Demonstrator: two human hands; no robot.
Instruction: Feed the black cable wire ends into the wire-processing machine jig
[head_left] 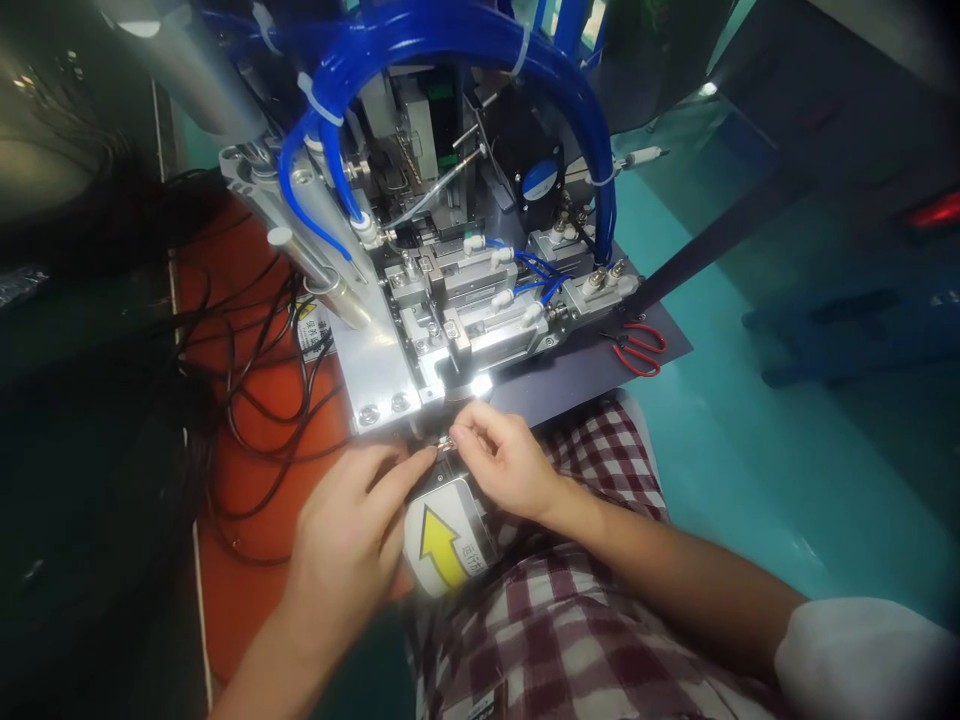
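My right hand point(508, 458) is closed, thumb and forefinger pinched on a small shiny metal part point(445, 444). From the other side my left hand point(351, 525) reaches the same part with its fingertips pressed together at its end; the thumb is mostly hidden. Both hands meet just in front of the machine's silver base plate point(382, 375). Below the fingertips sits a rounded unit with a white label point(474, 510) bearing a yellow arrow point(441, 548). The part is too small to name exactly.
Metal slides with air fittings point(480, 315) stand beyond my hands, under thick blue air tubes point(450, 35). Red-handled cutters point(639, 350) lie on the grey plate point(577, 385) at right. Black cables point(240, 400) tangle over an orange surface point(232, 620) at left.
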